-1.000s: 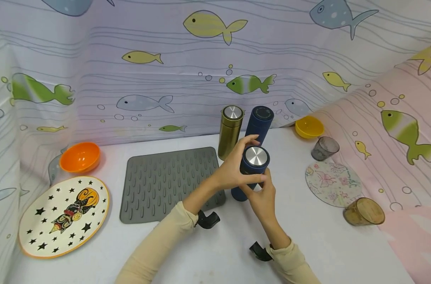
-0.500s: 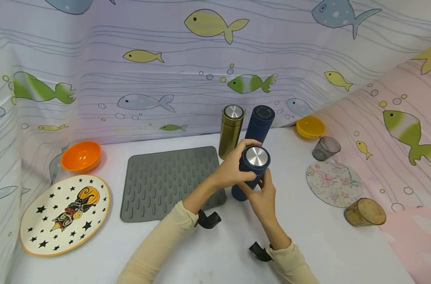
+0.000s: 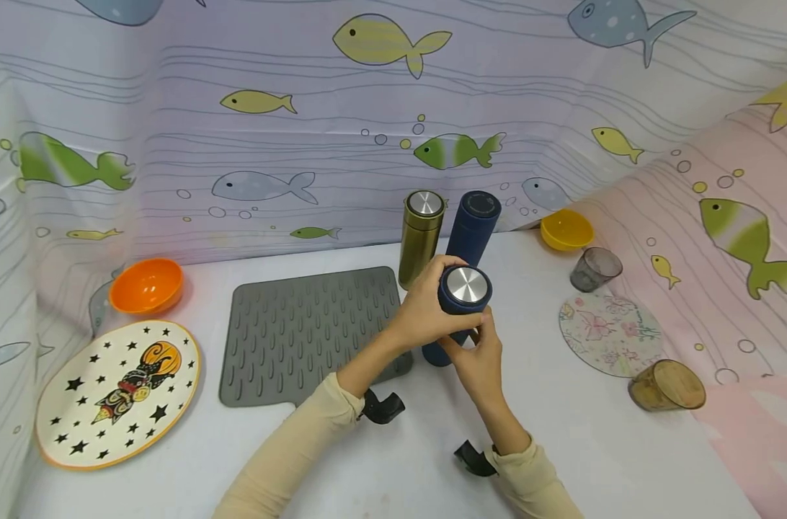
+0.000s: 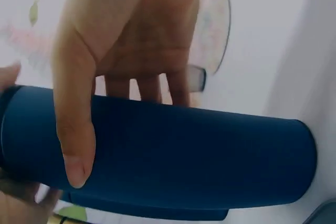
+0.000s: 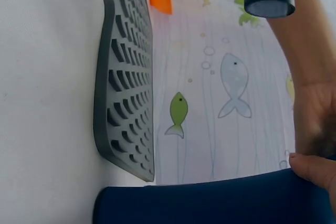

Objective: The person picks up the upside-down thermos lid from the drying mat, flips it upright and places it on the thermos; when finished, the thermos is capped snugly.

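A dark blue thermos [image 3: 468, 287] with a shiny silver top stands upright between my two hands, its base at the table. My left hand [image 3: 422, 311] grips it round the cap, thumb across the front and fingers behind. Lower down, my right hand [image 3: 480, 360] holds the body. In the left wrist view the right hand's thumb [image 4: 76, 129] lies over the blue body [image 4: 184, 156]. The right wrist view has the left hand [image 5: 320, 114] at the thermos's upper end. Behind stand a gold thermos [image 3: 419, 241] and a second blue thermos [image 3: 473, 227].
A grey ridged mat [image 3: 309, 331] lies left of the thermoses. Further left are an orange bowl [image 3: 147, 286] and an oval star-patterned plate [image 3: 117, 396]. On the right are a yellow bowl [image 3: 566, 231], a grey glass [image 3: 596, 269], a floral round mat [image 3: 607, 335] and an amber glass [image 3: 667, 386].
My left thumb has drawn back along the cap and then reached across its front again; the left fingers behind have shifted slightly. The right hand keeps its hold on the body.
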`<state>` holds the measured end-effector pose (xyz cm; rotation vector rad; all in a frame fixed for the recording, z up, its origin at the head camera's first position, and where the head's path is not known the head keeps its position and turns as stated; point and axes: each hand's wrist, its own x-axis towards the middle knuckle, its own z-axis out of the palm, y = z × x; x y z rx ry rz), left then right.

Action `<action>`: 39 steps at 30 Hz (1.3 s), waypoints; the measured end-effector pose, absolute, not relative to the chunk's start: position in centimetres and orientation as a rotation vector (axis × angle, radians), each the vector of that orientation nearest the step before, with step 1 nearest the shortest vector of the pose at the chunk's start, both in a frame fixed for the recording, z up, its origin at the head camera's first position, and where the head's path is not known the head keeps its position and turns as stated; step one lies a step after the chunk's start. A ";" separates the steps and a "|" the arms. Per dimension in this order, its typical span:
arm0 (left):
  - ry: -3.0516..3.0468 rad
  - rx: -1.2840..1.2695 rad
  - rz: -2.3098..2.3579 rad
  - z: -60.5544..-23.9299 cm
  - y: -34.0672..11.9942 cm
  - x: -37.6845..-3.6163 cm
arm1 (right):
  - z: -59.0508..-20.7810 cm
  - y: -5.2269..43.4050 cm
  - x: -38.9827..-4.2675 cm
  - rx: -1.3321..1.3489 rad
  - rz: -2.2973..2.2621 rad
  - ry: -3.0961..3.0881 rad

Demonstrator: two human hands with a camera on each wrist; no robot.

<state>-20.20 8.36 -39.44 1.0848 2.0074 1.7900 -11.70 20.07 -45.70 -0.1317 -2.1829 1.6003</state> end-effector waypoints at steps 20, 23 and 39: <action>1.957 1.112 1.884 -39.9 8.1 -20.3 | -45.7 19.8 -11.5 -0.148 1.576 -2.198; 1.882 1.135 1.864 -39.7 8.0 -20.4 | -45.7 19.7 -11.5 -0.137 1.582 -2.206; 2.306 1.188 1.739 -39.9 8.7 -20.2 | -45.4 19.8 -11.6 -0.106 1.644 -2.203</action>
